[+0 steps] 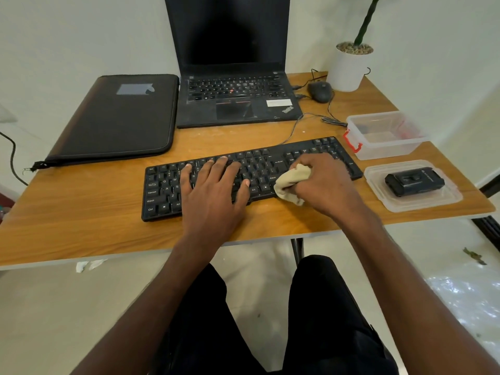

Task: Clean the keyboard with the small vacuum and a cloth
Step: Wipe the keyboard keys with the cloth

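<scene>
Legs [270, 320] in dark trousers sit under the table [81, 226]. On it, the left hand [213, 190] lies flat, fingers spread, on the keyboard [167, 190]; the right hand [324, 182] grips a cloth [290, 182] against the keys. What may be the vacuum [415, 181] rests on a lid [378, 196], right.

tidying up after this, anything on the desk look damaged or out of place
The black folder has a frayed, torn corner at its near left end, with threads hanging out. The keyboard lies slightly askew to the desk edge. Scraps of paper lie on the floor below.
</scene>
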`<action>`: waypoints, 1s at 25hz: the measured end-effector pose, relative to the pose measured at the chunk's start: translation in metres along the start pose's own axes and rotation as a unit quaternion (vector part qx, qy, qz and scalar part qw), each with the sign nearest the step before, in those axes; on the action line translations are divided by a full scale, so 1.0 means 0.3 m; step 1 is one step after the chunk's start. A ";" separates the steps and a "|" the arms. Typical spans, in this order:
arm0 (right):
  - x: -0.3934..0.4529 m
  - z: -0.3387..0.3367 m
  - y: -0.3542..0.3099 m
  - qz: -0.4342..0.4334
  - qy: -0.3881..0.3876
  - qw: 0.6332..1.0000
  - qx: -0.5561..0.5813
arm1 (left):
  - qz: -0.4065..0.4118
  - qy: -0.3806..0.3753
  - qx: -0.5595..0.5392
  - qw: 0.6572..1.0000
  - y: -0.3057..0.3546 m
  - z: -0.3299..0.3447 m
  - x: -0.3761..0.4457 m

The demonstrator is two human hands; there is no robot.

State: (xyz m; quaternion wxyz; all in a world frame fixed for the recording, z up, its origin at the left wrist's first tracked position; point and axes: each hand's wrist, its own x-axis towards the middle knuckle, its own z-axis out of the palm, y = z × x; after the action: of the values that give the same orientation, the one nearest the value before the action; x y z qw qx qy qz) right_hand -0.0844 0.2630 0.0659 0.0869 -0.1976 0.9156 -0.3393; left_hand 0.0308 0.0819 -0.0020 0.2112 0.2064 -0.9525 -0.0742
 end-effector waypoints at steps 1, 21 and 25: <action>0.002 -0.005 -0.001 0.012 0.009 1.000 -0.013 | 0.003 -0.001 0.000 1.000 0.001 -0.001 -0.001; -0.046 -0.007 -0.080 0.110 -0.106 0.927 0.342 | -0.029 -0.073 -0.271 0.959 -0.002 -0.144 0.023; -0.055 -0.037 -0.090 0.093 -0.182 0.909 0.364 | -0.025 -0.133 -0.434 0.891 0.051 -0.176 0.037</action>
State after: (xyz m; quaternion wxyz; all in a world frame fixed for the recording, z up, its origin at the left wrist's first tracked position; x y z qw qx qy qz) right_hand -0.0645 0.2578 0.0923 0.3491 -0.1246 0.7113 -0.5973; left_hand 0.0388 0.0882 0.0532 0.1493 0.1065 -0.8390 -0.5123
